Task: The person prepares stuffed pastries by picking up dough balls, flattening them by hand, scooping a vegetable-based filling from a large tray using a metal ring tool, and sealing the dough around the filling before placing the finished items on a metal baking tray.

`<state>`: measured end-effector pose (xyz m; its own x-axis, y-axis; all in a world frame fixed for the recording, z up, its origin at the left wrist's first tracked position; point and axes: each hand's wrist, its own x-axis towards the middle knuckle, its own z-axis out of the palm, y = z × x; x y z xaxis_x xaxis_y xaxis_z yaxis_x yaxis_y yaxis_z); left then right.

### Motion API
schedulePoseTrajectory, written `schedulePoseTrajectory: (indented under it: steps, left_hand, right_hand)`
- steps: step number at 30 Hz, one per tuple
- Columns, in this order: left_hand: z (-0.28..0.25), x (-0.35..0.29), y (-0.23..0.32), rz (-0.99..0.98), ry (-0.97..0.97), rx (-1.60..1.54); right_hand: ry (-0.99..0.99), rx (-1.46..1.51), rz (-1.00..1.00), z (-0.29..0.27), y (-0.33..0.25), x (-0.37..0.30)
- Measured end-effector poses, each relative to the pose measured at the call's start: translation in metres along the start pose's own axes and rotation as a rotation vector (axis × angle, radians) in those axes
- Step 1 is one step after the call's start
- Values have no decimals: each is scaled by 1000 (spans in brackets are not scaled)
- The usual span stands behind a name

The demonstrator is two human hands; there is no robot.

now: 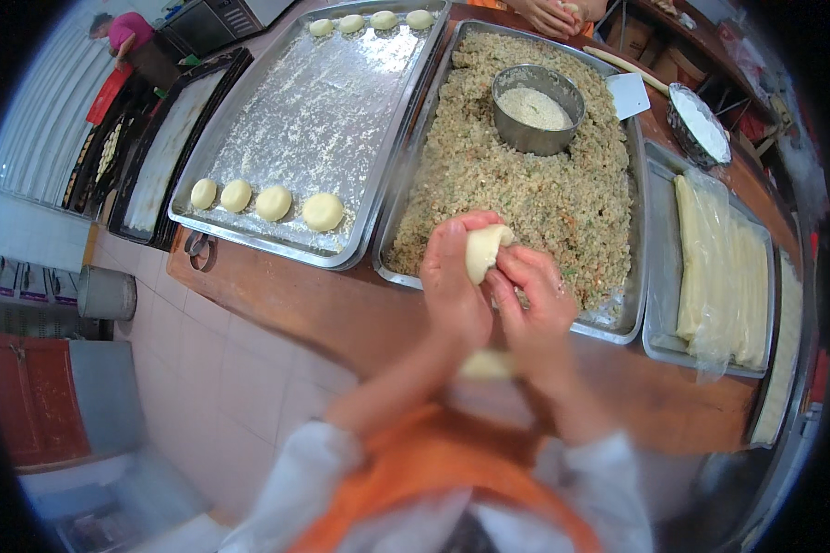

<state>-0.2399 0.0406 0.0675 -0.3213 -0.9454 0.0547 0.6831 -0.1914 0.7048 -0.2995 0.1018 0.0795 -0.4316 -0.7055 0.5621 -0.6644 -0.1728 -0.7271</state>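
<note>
My left hand [454, 281] is wrapped round a pale dough wrapper [482, 251], cupped with its rim standing up. The fingers of my right hand [531, 290] pinch the wrapper's right edge. What is inside the wrapper cannot be made out. Both hands are held over the near edge of a metal tray of crumbly filling [526, 194], flecked with green and orange. Below my wrists, partly hidden by them, lies another pale piece of dough [487, 364]. To the left, a large metal tray [295, 120] dusted with white crumbs carries round dough buns [274, 203] along its near and far ends.
On the filling stands a metal bowl [539, 111] of pale grains, with a white scraper [627, 95] at the tray's rim. A bowl of white powder [699, 124] and a tray of plastic-covered dough strips [710, 267] are at right. Another person's hands [553, 14] work opposite.
</note>
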Motion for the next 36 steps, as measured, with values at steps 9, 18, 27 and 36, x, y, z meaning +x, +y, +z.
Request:
schedulePoseTrajectory:
  steps: [9, 18, 27, 36]
  left_hand:
    - [-16, 0, -14, 257, -114, 481]
    - [-8, -2, 8, -487, 16, -240]
    - [-11, -4, 7, -600, 31, -237]
    - [-12, -2, 18, -649, -43, -229]
  right_hand:
    - [-116, 800, 709, -10, 22, -1]
    - [-209, 736, 628, 4, 27, 15]
    - [-177, 693, 636, 9, 29, 6]
    - [-310, 710, 652, 3, 26, 7]
